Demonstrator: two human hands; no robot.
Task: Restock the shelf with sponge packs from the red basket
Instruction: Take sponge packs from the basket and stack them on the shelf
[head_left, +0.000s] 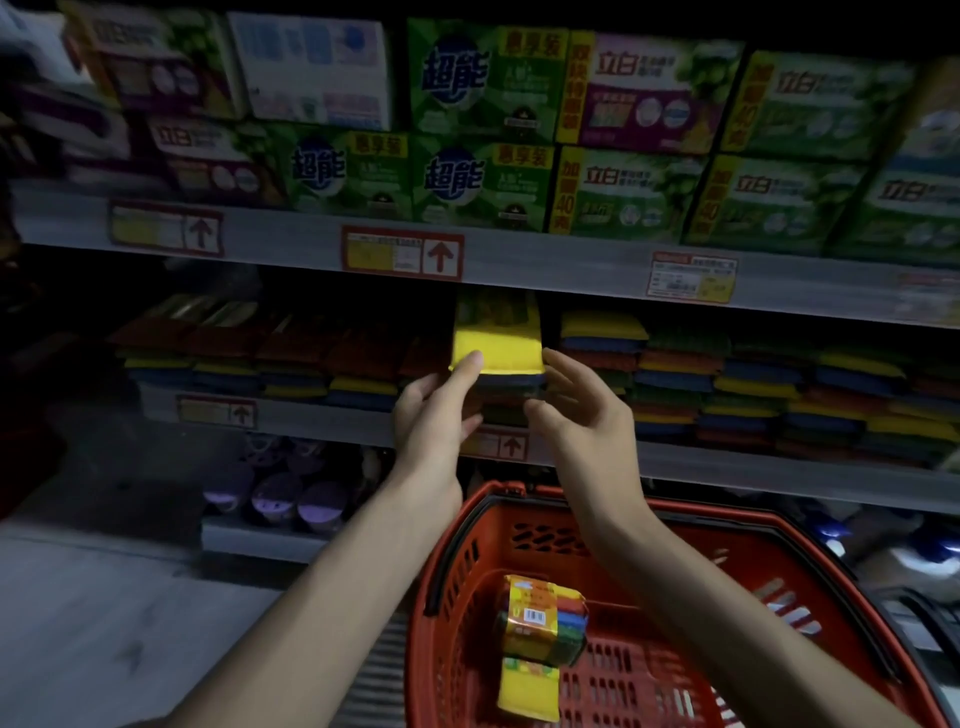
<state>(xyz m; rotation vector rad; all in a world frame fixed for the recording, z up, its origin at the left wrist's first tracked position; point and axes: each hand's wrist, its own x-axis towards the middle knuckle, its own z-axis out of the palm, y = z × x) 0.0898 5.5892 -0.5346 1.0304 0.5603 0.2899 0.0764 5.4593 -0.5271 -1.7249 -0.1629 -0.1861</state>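
Note:
A sponge pack (496, 343) with a yellow top sits at the middle shelf (727, 467) front, between stacks of colourful sponge packs. My left hand (434, 405) grips its left front corner, thumb on the yellow top. My right hand (576, 410) is at its right side, fingers spread and curled, touching or nearly touching the pack. Below, the red basket (779, 551) holds two more sponge packs: one multicoloured (543, 618), one with a yellow face up (527, 688).
Stacks of sponge packs fill the shelf left (260, 358) and right (753, 384) of the gap. Green and white detergent boxes (483, 130) line the shelf above. Purple-lidded containers (275, 499) stand on the lowest shelf. Grey floor lies at the left.

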